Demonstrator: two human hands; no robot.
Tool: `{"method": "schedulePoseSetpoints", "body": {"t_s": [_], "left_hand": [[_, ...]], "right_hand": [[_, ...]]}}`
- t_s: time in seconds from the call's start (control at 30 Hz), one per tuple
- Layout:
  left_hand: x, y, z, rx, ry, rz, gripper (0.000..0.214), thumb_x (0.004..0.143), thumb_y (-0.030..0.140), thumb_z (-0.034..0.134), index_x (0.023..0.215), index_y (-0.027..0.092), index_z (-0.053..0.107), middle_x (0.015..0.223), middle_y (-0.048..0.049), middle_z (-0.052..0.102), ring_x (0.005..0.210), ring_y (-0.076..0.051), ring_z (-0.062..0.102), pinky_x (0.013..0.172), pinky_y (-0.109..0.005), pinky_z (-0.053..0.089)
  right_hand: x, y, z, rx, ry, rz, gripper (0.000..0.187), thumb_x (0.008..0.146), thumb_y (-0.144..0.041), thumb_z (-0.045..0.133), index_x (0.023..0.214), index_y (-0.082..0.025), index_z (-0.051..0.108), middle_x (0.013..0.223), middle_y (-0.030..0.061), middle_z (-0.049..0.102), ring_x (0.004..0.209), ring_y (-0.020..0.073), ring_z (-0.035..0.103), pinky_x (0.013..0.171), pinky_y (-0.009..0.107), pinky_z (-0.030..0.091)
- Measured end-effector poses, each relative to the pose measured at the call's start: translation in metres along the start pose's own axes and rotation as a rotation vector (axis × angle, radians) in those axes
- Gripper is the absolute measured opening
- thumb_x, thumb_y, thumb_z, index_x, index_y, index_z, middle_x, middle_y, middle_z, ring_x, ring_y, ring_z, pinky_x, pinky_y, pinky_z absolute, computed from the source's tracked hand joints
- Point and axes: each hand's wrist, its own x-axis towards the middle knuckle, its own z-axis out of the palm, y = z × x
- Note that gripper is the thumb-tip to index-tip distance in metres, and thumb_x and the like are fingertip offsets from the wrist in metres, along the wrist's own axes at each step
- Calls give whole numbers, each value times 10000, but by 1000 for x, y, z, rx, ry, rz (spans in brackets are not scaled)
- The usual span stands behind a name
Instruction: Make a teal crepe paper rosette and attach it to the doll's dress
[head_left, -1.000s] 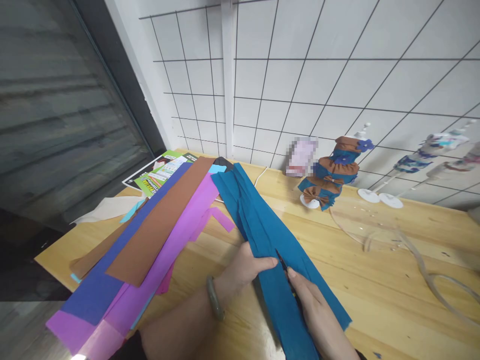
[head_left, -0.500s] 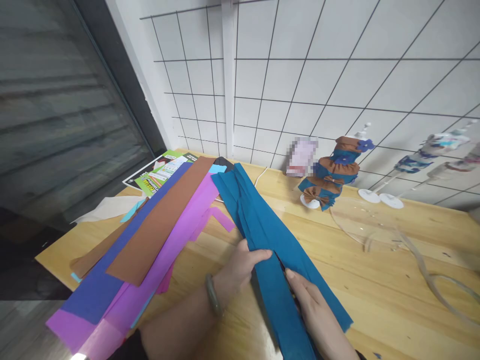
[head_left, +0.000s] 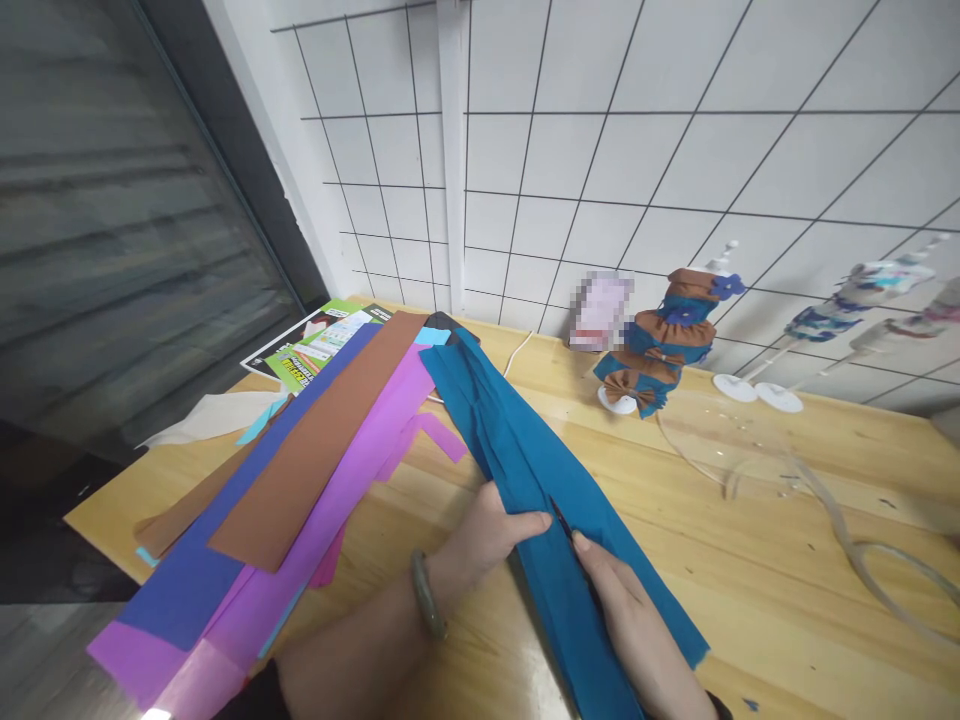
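A long strip of teal crepe paper (head_left: 517, 430) lies slantwise across the table, slit lengthwise in its nearer part. My left hand (head_left: 491, 525) pinches its left edge, thumb on top and fingers underneath. Dark scissors (head_left: 561, 517) sit in the slit, their blades pointing away from me; my right hand (head_left: 626, 610) is closed around their handles, which are mostly hidden. Left of my hands lie a brown strip (head_left: 322, 440), a blue strip (head_left: 191, 590) and purple crepe paper (head_left: 360, 455), overlapping in a pile.
Printed leaflets (head_left: 311, 355) lie at the back left. A small dress form (head_left: 660, 345) in brown and teal paper stands by the gridded wall, with other decorated stands (head_left: 832, 310) to its right. A clear plastic strip (head_left: 844, 530) curls over the wooden table (head_left: 720, 600).
The scissors' blades show more above the paper now, and the teal piece under my left thumb has shifted slightly. Both hands stay in nearly the same place.
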Motion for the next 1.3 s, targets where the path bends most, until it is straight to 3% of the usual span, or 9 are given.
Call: {"method": "schedulePoseSetpoints", "body": {"t_s": [0.57,0.73,1.03,1.3], "left_hand": [[-2,2,2,26,30,22,362,649,212,685,999,129,639,1008,-98,666,953,-265,596,835,-381,463],[-1,3,2,2,6,38,354,659,196,675,1004,127,636,1004,-93,668,957,-262,594,839,-377,464],[2,4,3,-164,128,-53,369,623,158,693,979,96,616,966,-118,676,852,-241,622,804,-392,475],[3,0,-1,-98,61,-1,356,655,150,672,1006,124,621,1004,-98,663,927,-241,599,855,-387,445]], "right_hand": [[2,-4,2,-13,-13,-28,462,641,-577,567,835,-184,711,1043,55,693,1109,300,532,990,378,353],[3,-3,1,-89,-50,-29,539,703,-587,481,933,-151,700,1144,90,639,1185,328,453,1016,422,304],[-1,1,2,-96,-103,-16,529,737,-563,470,977,-146,689,1169,77,626,1198,329,435,1020,399,301],[3,6,3,-23,-63,25,554,703,-577,519,1004,-138,673,1173,77,624,1210,290,429,1052,380,248]]}}
